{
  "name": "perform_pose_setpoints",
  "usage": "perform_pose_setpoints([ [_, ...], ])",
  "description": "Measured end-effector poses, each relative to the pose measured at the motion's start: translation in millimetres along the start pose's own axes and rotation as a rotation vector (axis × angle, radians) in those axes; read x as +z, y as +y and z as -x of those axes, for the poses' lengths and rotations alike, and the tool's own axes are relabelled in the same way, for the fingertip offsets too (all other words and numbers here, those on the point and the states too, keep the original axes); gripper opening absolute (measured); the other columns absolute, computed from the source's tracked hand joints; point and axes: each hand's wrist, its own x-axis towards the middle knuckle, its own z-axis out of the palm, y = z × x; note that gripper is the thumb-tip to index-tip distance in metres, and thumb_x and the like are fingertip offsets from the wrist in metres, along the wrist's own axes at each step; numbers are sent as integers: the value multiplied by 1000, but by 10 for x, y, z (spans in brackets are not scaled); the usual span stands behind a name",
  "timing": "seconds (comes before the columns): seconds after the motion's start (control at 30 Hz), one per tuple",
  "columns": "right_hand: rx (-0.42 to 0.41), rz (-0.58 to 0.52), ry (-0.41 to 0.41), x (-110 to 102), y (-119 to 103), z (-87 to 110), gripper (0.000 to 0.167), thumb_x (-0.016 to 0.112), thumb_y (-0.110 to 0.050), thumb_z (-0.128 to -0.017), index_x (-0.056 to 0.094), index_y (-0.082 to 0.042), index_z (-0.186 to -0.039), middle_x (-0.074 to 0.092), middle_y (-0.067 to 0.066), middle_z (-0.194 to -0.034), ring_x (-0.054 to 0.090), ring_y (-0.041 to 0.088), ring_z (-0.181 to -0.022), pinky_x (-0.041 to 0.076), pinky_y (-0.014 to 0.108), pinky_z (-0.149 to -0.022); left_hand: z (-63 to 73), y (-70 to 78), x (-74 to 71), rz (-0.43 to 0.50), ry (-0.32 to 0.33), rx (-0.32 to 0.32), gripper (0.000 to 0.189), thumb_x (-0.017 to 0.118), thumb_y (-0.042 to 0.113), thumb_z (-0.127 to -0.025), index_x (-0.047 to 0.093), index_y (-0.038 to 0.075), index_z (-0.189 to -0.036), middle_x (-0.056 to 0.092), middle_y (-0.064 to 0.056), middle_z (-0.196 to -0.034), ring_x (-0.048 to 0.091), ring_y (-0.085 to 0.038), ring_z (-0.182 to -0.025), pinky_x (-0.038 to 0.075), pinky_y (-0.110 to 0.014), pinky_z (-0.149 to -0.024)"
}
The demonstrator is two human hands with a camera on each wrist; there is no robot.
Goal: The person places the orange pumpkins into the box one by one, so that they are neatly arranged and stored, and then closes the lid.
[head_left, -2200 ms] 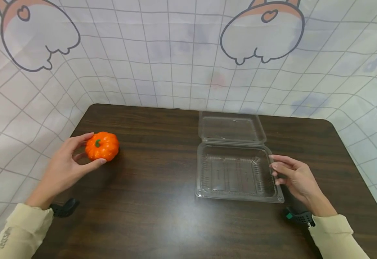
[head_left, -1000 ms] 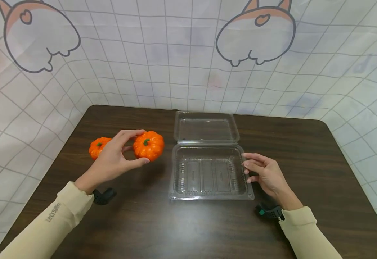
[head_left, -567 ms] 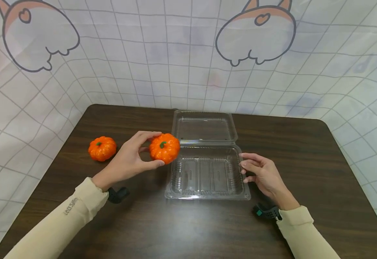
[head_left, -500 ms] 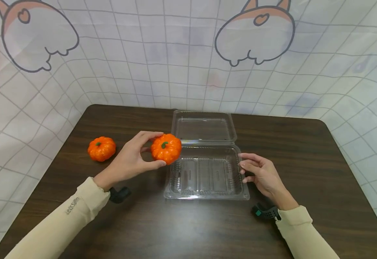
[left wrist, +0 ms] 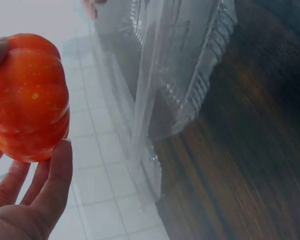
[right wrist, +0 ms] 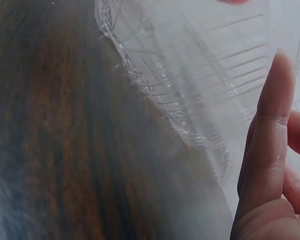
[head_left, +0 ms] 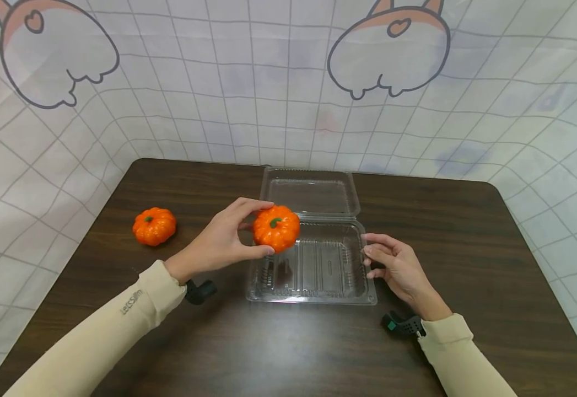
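Observation:
My left hand (head_left: pixel 219 241) holds an orange toy pumpkin (head_left: pixel 276 229) with a green stem, thumb on the near side and fingers on the far side. The pumpkin hangs above the left part of a clear plastic clamshell container (head_left: pixel 313 300), hiding some of its rim. In the left wrist view, the pumpkin (left wrist: pixel 30 100) is apart from the container wall. My right hand (head_left: pixel 403 273) pinches the container's right rim between thumb and fingers. The container's lid (head_left: pixel 310 193) lies folded back, away from me.
A second toy pumpkin (head_left: pixel 154 226) sits on the left part of the dark wood table (head_left: pixel 288 353). A white grid-patterned curtain (head_left: pixel 209 82) with cartoon drawings surrounds the table's back and sides.
My left hand has carried one pumpkin rightward from the table's left side to over the container, uncovering the second pumpkin. The right hand and the container have shifted left together.

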Motion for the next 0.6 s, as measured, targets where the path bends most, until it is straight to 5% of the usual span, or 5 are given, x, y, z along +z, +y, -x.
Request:
perform_pose_setpoints([
  [0.6,7,-10,6,12,-11,14,30,65,-12,-102,62,-12,-132,75,-9,-94,69,6,-77,64,26,-63,-283,233,263,-47,-127,59,74,88,24,-80,55,19,-146,55,-3,-136,61,-20,-122,62,-38,-97],
])
